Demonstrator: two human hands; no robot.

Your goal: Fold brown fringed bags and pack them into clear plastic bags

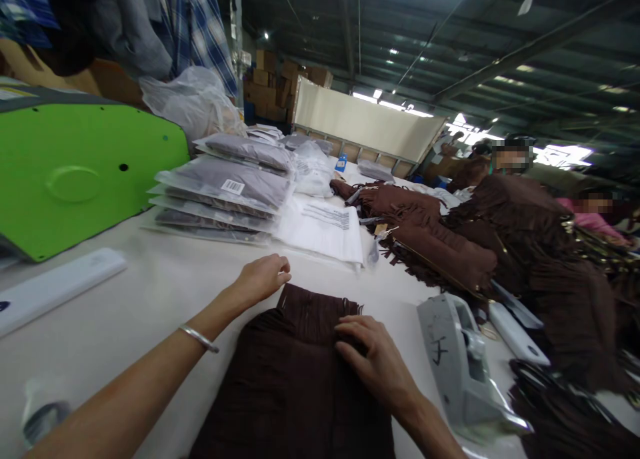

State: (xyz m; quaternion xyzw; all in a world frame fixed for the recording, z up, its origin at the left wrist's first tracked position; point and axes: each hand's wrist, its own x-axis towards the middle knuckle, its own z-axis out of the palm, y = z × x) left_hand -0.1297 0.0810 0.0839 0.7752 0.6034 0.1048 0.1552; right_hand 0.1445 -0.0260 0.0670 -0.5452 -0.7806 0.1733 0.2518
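Note:
A dark brown fringed garment [295, 385] lies folded on the table in front of me, its narrow end pointing away. At its far left corner is my left hand [263, 279], fingers curled in and a silver bangle on the wrist. Whatever those fingers hold, if anything, is hidden. My right hand [373, 359] rests on the garment's right edge with bent fingers and the thumb close to them, gripping the cloth there. Just beyond the hands lies a white printed plastic bag [323, 229].
Bagged grey garments [225, 185] are stacked behind my left hand. A green-sided machine [90, 172] and a white bar-shaped device [60, 289] stand left. To the right are a grey tape dispenser [450, 365], another white device [517, 332] and heaped brown fringed garments [440, 245]. People are beyond.

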